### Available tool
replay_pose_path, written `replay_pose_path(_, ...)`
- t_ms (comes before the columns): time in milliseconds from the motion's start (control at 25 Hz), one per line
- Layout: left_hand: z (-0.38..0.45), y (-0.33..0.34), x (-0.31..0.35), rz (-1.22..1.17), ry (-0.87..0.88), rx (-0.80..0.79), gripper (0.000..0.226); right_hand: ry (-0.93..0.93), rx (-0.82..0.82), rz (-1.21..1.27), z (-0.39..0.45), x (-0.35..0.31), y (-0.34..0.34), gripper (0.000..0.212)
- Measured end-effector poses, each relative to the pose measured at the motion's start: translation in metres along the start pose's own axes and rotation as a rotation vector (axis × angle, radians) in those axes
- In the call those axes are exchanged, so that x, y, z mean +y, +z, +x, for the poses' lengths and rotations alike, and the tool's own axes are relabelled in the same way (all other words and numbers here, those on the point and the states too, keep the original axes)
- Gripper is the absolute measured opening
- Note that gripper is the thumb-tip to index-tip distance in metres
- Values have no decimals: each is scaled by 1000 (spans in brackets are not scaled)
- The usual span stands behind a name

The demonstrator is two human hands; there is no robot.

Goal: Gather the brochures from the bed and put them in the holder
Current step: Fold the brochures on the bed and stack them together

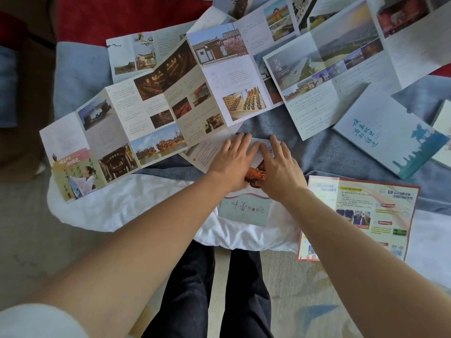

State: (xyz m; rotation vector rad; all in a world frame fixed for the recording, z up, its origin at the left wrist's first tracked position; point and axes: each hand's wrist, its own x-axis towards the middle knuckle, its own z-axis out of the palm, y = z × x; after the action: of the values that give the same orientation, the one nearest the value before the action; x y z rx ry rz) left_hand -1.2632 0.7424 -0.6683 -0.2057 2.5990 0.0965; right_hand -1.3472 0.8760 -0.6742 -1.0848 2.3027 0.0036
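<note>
Several brochures lie spread over the bed. A folded brochure with a crayfish picture and red lettering lies at the near edge. My left hand and my right hand both press flat on it with straight fingers, side by side. A long unfolded accordion brochure stretches to the left. A second unfolded one lies at the right rear. A pale blue booklet sits to the right, and a colourful red-edged leaflet lies near my right forearm. No holder is in view.
The bed has a grey-blue blanket and a white sheet hanging over its near edge. A red cover shows at the back. More brochures overlap at the rear. My legs stand on pale flooring below.
</note>
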Motion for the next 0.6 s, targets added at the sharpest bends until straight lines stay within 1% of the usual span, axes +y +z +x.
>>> replay_pose_path(160, -4, -2, -3, -25, -4, 1, 101, 41, -7, -31, 2, -6, -11, 86)
replay_pose_path(280, -14, -18, -6, -73, 27, 52, 88, 67, -36, -30, -3, -14, -34, 91)
replay_pose_path(400, -26, -45, -19, -122, 35, 139, 71, 37, -2, -32, -7, -26, -69, 89)
replay_pose_path(520, -40, -71, -45, -151, -13, 190, 64, -24, 66, -56, -2, -42, -107, 84)
replay_pose_path(600, -52, -85, -64, -179, -60, 230, 61, -72, 68, -97, 4, -55, -128, 84)
